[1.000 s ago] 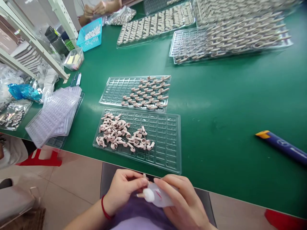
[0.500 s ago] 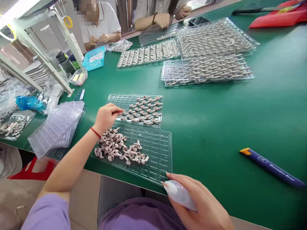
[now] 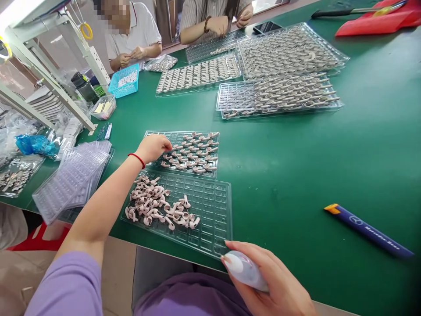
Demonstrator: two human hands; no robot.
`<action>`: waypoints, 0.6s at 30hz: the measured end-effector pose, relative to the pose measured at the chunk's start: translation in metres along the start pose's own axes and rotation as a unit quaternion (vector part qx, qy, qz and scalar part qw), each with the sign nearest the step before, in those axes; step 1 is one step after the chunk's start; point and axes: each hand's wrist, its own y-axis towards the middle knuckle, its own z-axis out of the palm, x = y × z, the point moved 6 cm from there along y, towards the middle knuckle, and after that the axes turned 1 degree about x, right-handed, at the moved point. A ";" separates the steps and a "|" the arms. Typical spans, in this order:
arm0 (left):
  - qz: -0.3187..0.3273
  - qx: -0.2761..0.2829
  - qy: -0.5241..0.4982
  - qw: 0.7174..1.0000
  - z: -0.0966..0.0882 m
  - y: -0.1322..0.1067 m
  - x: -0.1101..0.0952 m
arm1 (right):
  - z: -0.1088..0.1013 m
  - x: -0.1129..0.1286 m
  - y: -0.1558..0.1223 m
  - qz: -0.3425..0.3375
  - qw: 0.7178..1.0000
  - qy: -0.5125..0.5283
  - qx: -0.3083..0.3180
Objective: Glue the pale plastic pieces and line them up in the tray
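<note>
My left hand [image 3: 155, 148] reaches over the left part of a clear compartment tray [image 3: 158, 137]. Its fingers are pinched together beside rows of pinkish earbud shells [image 3: 192, 152]; whatever is between the fingertips is hidden. In front of that lies a second clear tray [image 3: 215, 210], with a loose heap of the same shells [image 3: 148, 199] on its left and middle part. My right hand [image 3: 274, 276] is wrapped round a small translucent squeeze bottle [image 3: 246, 271] with a white tip, close to this tray's near right corner.
Empty clear trays [image 3: 70, 182] are stacked at the left. Filled trays [image 3: 279, 94] stand farther back, near a blue basket [image 3: 124, 82]. A dark blue box cutter [image 3: 368, 230] lies at the right. Two people work across the green table [image 3: 279, 153].
My left hand has moved slightly up and farther over the back tray, its fingers now at the row ends. The right hand still holds the squeeze bottle. The whole view has shifted slightly.
</note>
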 end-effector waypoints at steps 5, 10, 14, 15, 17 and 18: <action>-0.004 0.010 0.004 1.000 -0.013 -0.022 -0.028 | 0.000 -0.003 -0.003 0.016 1.000 0.010 -0.013; 0.000 0.113 -0.009 0.994 0.002 -0.072 -0.073 | -0.008 -0.008 -0.004 0.075 0.994 0.066 -0.046; -0.038 0.187 0.060 0.980 0.017 -0.102 -0.087 | -0.012 -0.007 -0.003 0.079 0.993 0.069 -0.058; -0.044 0.195 0.071 0.977 0.019 -0.106 -0.086 | -0.012 -0.007 -0.002 0.079 0.993 0.067 -0.058; -0.051 0.208 0.069 0.974 0.022 -0.110 -0.084 | -0.012 -0.008 -0.002 0.084 0.993 0.065 -0.058; -0.053 0.211 0.056 0.974 0.023 -0.110 -0.082 | -0.012 -0.008 -0.002 0.086 0.993 0.064 -0.058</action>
